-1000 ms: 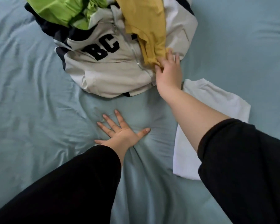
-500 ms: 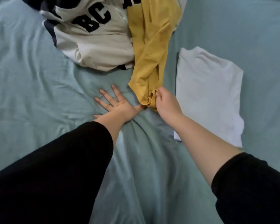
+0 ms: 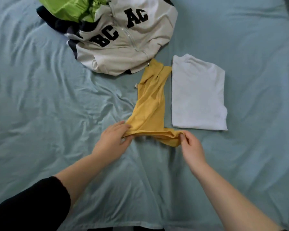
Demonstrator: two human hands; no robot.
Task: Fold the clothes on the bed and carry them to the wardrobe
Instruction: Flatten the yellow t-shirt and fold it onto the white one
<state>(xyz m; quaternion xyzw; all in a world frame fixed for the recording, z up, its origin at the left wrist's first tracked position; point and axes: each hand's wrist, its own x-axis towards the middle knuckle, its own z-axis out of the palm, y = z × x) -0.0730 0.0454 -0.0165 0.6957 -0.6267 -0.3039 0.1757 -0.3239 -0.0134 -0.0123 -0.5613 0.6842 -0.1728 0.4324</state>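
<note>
I am pinching the near edge of the yellow top point(image 3: 151, 104) with both hands, my left hand point(image 3: 111, 144) gripping one bunched end and my right hand point(image 3: 191, 147) the other. The top is lying rumpled on the bed point(image 3: 40, 97), between the lettered jacket point(image 3: 123, 40) and the folded white shirt point(image 3: 198, 95). A green garment point(image 3: 70, 7) is sitting on the jacket's far side.

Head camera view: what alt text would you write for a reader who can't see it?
A person's left hand and right hand grip the near edge of a crumpled yellow garment on a blue-green bed sheet. A folded white shirt lies to its right; a cream lettered jacket and a green garment sit heaped beyond.
</note>
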